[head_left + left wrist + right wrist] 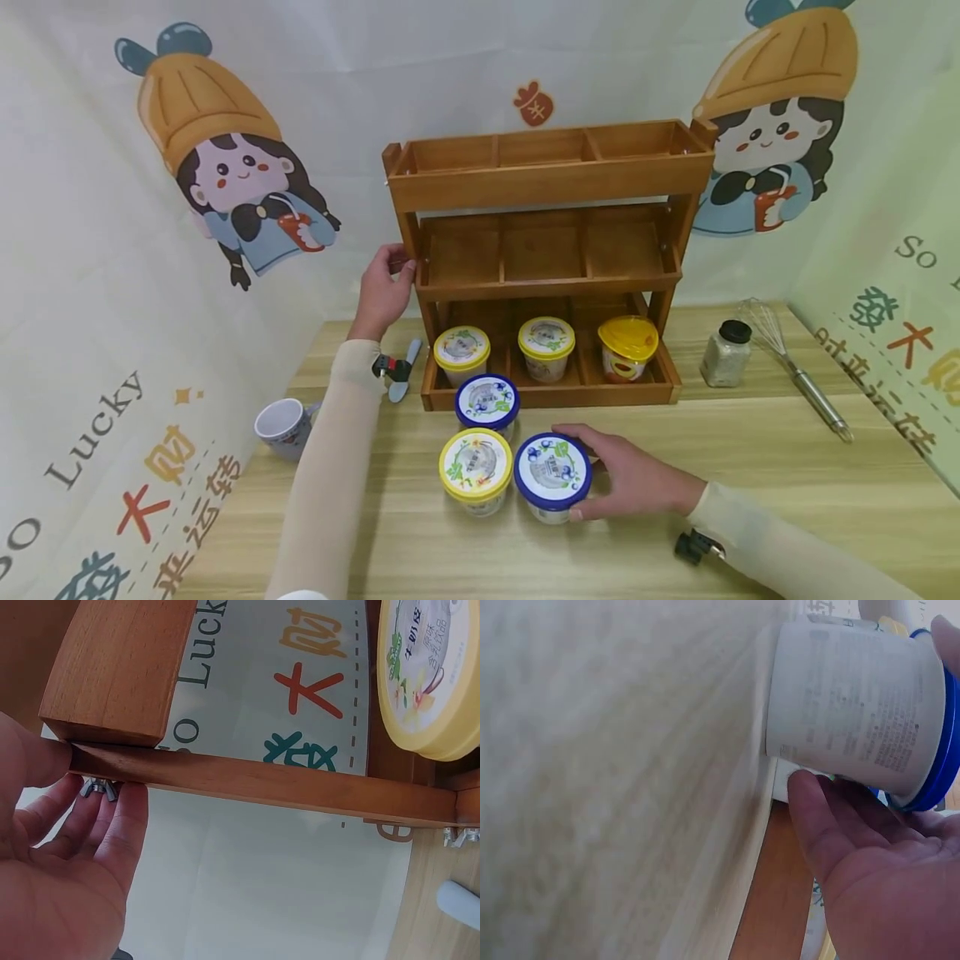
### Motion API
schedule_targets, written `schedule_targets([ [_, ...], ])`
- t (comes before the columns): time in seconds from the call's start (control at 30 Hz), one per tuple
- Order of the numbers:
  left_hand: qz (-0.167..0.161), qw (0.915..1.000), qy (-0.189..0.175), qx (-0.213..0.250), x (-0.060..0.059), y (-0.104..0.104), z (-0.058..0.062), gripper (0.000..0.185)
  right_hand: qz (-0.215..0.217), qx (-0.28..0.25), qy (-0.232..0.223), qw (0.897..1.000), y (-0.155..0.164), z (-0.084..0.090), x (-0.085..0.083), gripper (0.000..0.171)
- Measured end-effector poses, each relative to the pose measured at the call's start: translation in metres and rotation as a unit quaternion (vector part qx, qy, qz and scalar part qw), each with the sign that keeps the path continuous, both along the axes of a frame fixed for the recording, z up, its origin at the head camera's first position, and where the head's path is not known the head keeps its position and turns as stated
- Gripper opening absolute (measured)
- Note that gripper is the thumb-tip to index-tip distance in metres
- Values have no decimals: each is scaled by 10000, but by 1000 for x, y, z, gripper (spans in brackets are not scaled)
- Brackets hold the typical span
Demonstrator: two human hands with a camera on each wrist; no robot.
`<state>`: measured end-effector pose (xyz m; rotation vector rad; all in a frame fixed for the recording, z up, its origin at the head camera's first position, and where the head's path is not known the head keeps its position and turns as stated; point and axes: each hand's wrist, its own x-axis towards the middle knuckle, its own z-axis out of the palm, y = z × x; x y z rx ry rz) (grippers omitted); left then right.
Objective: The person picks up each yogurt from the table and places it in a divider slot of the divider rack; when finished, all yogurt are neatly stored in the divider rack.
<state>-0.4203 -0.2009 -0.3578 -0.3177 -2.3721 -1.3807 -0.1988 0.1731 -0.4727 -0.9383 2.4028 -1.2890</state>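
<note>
My right hand (633, 477) grips the blue-lidded tub (552, 471) from its right side, axis upright. The tub lies left of my palm, on the near side of the wooden rack (551, 187). My left hand (384, 292), farther off, grips the rack's left post (262, 780).
</note>
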Motion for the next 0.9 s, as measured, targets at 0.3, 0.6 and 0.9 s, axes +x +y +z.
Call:
schedule_targets([
  [0.3, 0, 10000, -33, 29, 1, -2, 0, 41, -209, 38, 66, 9998, 3, 5, 1, 108],
  [0.6, -23, 10000, -63, -4, 0, -3, 2, 41, -445, 50, 292, 9986, 10, 13, 1, 109],
  [0.9, -61, 9999, -114, -40, 1, -4, 3, 42, -679, -104, 416, 9968, 17, 26, 9, 108],
])
